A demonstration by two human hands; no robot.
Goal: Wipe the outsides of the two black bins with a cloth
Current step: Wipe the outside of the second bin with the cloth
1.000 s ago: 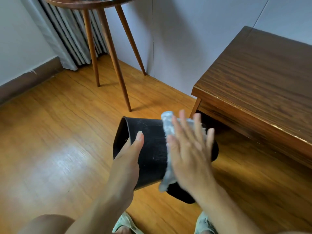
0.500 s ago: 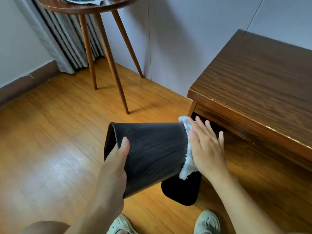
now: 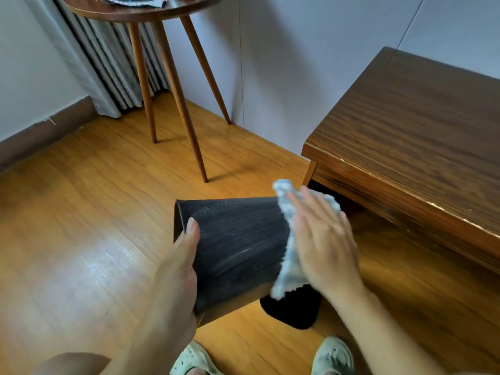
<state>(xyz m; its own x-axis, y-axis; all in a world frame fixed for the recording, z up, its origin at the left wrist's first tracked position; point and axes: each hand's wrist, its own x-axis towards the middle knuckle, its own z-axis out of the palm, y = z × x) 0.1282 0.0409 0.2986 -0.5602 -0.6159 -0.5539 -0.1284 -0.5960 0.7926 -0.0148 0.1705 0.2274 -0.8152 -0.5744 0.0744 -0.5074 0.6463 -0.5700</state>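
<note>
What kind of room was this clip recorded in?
Probably a bedroom or living room in a home: glossy wood-plank floor, a round three-legged wooden side table by grey pleated curtains, and a low dark wooden cabinet against the pale wall.

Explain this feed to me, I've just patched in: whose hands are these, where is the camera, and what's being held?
There is no machine: a person wears one camera on the head, looking down at their own bare hands. The left hand grips a black bin tipped on its side, its thumb on the wall near the rim. The right hand presses a pale cloth flat against the bin's far end. A second bin stands on the wood floor beneath. A side table and a low cabinet stand nearby.
</note>
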